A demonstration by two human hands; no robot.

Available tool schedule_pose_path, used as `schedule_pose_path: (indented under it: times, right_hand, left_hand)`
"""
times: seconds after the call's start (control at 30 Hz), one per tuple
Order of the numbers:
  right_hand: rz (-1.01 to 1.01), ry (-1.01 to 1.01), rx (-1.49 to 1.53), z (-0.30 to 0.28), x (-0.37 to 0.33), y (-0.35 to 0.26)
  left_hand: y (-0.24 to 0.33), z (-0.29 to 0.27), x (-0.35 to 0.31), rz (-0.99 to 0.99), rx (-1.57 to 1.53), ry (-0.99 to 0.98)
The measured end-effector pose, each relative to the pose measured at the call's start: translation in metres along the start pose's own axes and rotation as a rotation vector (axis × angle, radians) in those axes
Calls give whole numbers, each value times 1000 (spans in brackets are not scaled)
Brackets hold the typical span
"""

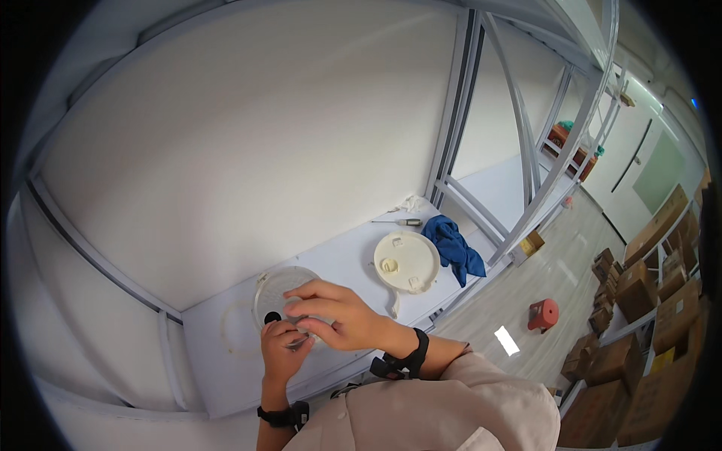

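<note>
My left hand (281, 352) and my right hand (344, 317) meet over the left part of the white table. Fingers of both are bent and close together around something small and pale, mostly hidden between them. Behind the fingers lies a round translucent dish-like piece (265, 299), partly covered by my hands. A black round part (271, 317) shows just beside the left fingers. To the right rests a round cream-coloured plastic cover (413, 258) with a small ring-shaped part (389, 264) on it and a strip-like tail at its lower edge.
Behind the cover lies a screwdriver (408, 222), with a crumpled blue cloth (453, 248) to its right. A thin pale ring (226, 328) lies at the table's left. Metal frame posts (456, 105) rise at the back right. A red stool (543, 314) and cardboard boxes (613, 357) stand beyond.
</note>
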State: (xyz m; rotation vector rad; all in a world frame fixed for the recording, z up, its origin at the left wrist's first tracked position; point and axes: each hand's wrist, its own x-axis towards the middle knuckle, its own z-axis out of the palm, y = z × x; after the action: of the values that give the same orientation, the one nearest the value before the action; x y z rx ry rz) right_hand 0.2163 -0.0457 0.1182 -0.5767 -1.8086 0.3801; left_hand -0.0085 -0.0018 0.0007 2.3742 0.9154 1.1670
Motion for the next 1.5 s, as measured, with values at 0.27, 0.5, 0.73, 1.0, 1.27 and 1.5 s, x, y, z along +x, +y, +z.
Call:
schedule_pose_path:
  times: [0.27,0.5,0.73,1.0,1.27,1.5]
  right_hand:
    - [11,-103,61,-3,6,3]
    - [-69,67,33,-9,8,11]
    - [87,-44,62,-33,13,6]
    - [-9,-34,104,-40,11,6]
    - [2,72,33,-41,-5,13]
    - [-10,14,36,-43,2,4]
  left_hand:
    - [-3,3,-3,-18,20,3]
    - [14,13,-10,-35,98,58]
    - [32,40,-13,-105,122,118]
    - [42,33,-12,-114,176,85]
    - [51,29,-5,-103,152,35]
    - [51,32,-8,-115,162,78]
